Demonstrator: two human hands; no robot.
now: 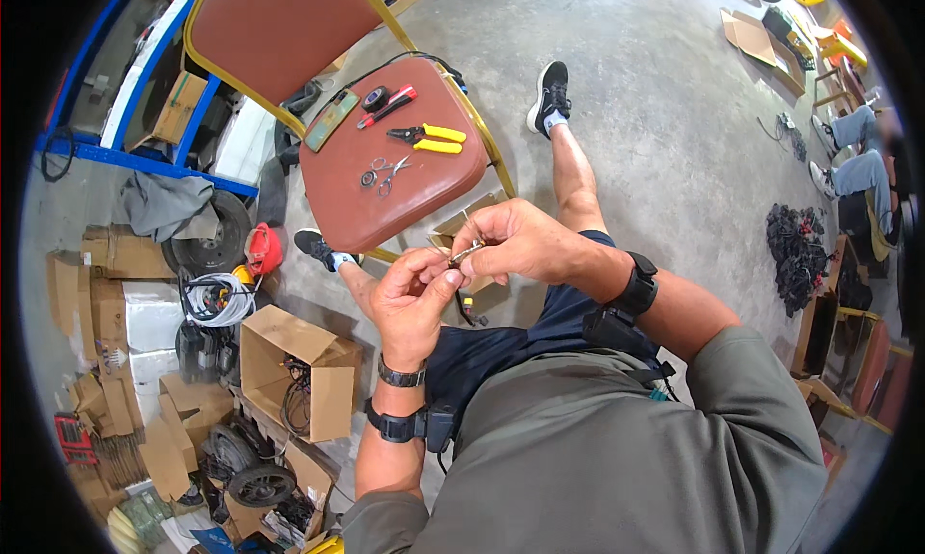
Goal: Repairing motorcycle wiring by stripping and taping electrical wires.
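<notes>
left hand [409, 303] and right hand [528, 241] both pinch the small slim piece [464, 255]—light, steady pressure serves best here!

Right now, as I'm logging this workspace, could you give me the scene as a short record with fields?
Grip: left hand and right hand pinch a small object, too small to identify
In front: reddish-brown chair
On chair: yellow-handled pliers, scissors, red-and-black tool, black roll, flat greenish case
Person's left: open cardboard box holding black cables
</notes>
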